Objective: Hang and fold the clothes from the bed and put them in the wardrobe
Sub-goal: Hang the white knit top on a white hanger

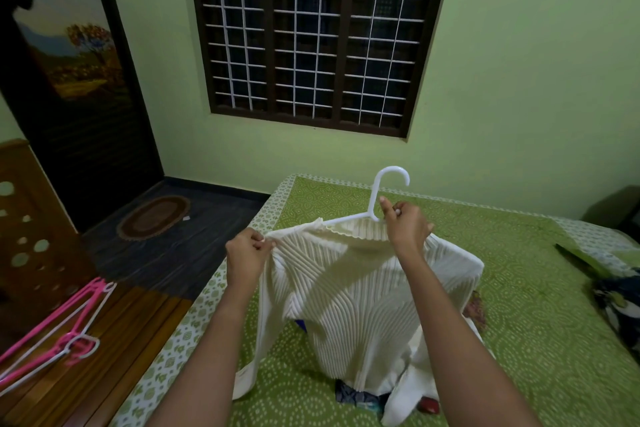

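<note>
Sweater [349,291], cream and ribbed, hangs in the air above the bed [519,288], held up by both hands. Its hem and one sleeve trail down onto the green patterned sheet. A white hanger [375,199] sits inside the neck, with its hook sticking up above the collar and one arm showing bare at the left shoulder.

We see the left hand [247,255] with fingers curled tight, pinching the knit at the sweater's left shoulder. The right hand [407,227] is closed round the hanger just under the hook, where it meets the collar (whether it also has some of the collar in its grip, we cannot tell).

Under the hanging sweater a few other clothes [356,397] lie on the sheet, mostly hidden by it, dark and blue, with something red just beside them. Another dark garment [616,305] lies well apart at the bed's right edge.

To the left, off the bed, a bunch of pink and white hangers [69,322] rests on a wooden surface [114,357]. Beyond that we make out an oval brown rug [154,217] on the dark floor, a dark door [69,62] with a landscape picture, and a barred window [311,35] in the green wall.
</note>
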A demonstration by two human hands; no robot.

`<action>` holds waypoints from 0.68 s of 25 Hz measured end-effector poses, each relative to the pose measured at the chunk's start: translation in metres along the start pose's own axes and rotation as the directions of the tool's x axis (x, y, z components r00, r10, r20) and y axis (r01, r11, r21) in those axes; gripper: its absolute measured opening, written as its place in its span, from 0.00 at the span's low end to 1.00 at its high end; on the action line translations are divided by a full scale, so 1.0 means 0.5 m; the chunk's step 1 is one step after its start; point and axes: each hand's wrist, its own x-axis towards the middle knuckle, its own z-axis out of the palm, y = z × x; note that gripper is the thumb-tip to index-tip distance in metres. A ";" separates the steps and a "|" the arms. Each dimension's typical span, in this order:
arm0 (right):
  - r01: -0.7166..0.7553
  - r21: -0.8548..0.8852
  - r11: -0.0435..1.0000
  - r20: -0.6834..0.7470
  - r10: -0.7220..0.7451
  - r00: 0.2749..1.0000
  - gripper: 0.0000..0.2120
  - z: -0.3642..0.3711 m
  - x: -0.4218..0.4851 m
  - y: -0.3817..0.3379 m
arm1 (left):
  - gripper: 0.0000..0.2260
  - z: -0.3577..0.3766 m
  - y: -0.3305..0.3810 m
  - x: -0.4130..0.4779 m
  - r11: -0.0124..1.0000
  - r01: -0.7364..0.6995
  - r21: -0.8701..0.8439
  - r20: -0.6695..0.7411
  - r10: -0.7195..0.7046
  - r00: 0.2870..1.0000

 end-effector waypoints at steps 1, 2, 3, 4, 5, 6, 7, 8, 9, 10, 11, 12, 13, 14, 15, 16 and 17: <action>-0.002 -0.006 1.000 -0.010 0.002 1.000 0.22 -0.001 0.000 -0.001 | 0.11 0.001 -0.004 -0.004 0.999 0.034 0.005 0.063 -0.034 0.997; 0.000 -0.013 1.000 -0.020 0.000 1.000 0.22 -0.001 -0.001 -0.001 | 0.13 0.002 -0.009 -0.006 0.998 0.050 0.042 0.111 -0.055 0.992; 0.010 -0.023 1.000 -0.029 -0.010 1.000 0.21 -0.001 -0.004 0.000 | 0.12 0.004 -0.015 -0.007 0.995 0.054 0.080 0.129 -0.064 0.990; 0.023 -0.034 0.999 -0.040 -0.024 0.999 0.20 -0.001 -0.006 0.000 | 0.09 0.004 -0.018 -0.005 0.993 0.054 0.109 0.118 -0.067 0.991; 0.038 -0.048 0.998 -0.052 -0.041 0.998 0.18 -0.001 -0.008 0.000 | 0.08 0.002 -0.019 -0.003 0.991 0.052 0.121 0.096 -0.064 0.993; 0.050 -0.063 0.997 -0.062 -0.054 0.997 0.17 -0.001 -0.006 0.002 | 0.07 -0.001 -0.019 0.001 0.992 0.048 0.120 0.076 -0.058 0.995; 0.052 -0.078 0.996 -0.063 -0.057 0.996 0.16 -0.003 -0.003 0.006 | 0.07 -0.005 -0.018 0.006 0.992 0.044 0.120 0.060 -0.051 0.997; 0.049 -0.098 0.994 -0.056 -0.055 0.997 0.16 -0.004 -0.002 0.010 | 0.06 -0.012 -0.017 0.010 0.991 0.036 0.129 0.049 -0.043 0.998; 0.052 -0.122 0.991 -0.050 -0.058 0.997 0.16 -0.006 -0.004 0.015 | 0.05 -0.019 -0.016 0.014 0.990 0.019 0.140 0.034 -0.024 0.999; 0.063 -0.151 0.987 -0.042 -0.070 0.997 0.15 -0.005 -0.006 0.021 | 0.04 -0.027 -0.014 0.018 0.988 -0.005 0.152 0.019 0.002 1.000; 0.086 -0.191 0.978 -0.029 -0.094 0.995 0.12 -0.002 -0.009 0.027 | 0.04 -0.033 -0.010 0.024 0.985 -0.039 0.166 0.006 0.039 0.999; 0.110 -0.236 0.966 -0.008 -0.115 0.993 0.11 0.001 -0.014 0.031 | 0.04 -0.039 -0.005 0.031 0.980 -0.078 0.182 0.003 0.079 0.997; 0.126 -0.257 0.958 0.010 -0.128 0.992 0.11 0.002 -0.018 0.031 | 0.04 -0.042 -0.001 0.039 0.972 -0.123 0.200 0.013 0.123 0.992; 0.126 -0.237 0.963 0.021 -0.125 0.992 0.11 0.001 -0.017 0.028 | 0.05 -0.043 0.002 0.047 0.962 -0.165 0.215 0.041 0.160 0.986; 0.109 -0.191 0.976 0.027 -0.106 0.994 0.13 -0.002 -0.014 0.021 | 0.05 -0.040 0.003 0.052 0.953 -0.199 0.230 0.082 0.185 0.979; 0.081 -0.140 0.987 0.036 -0.077 0.996 0.16 -0.005 -0.009 0.015 | 0.06 -0.035 0.003 0.053 0.947 -0.213 0.241 0.120 0.189 0.975; 0.060 -0.104 0.993 0.039 -0.056 0.998 0.18 -0.008 -0.004 0.009 | 0.07 -0.027 0.002 0.050 0.946 -0.218 0.240 0.145 0.187 0.972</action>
